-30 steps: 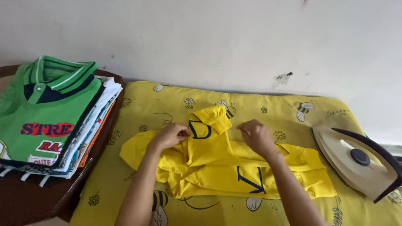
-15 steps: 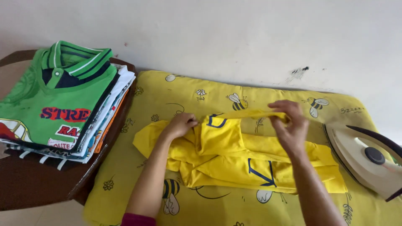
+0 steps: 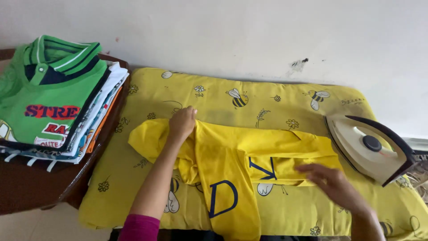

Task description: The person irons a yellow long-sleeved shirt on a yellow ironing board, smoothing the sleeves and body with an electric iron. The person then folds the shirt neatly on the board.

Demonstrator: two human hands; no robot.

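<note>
Yellow bee-print pad (image 3: 276, 96), shirt (image 3: 232, 165) now spread wider, left hand (image 3: 182, 123) pinching fabric, right hand (image 3: 332, 182) seemingly flattened, blurred

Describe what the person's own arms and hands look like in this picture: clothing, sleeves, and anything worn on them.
Both are bare human hands, without gloves. The left hand shows no ring or watch, and its forearm is bare up to a magenta knitted sleeve cuff at the bottom edge of the picture. The right hand is motion-blurred; its wrist and forearm look bare, with no sleeve in view.
</note>
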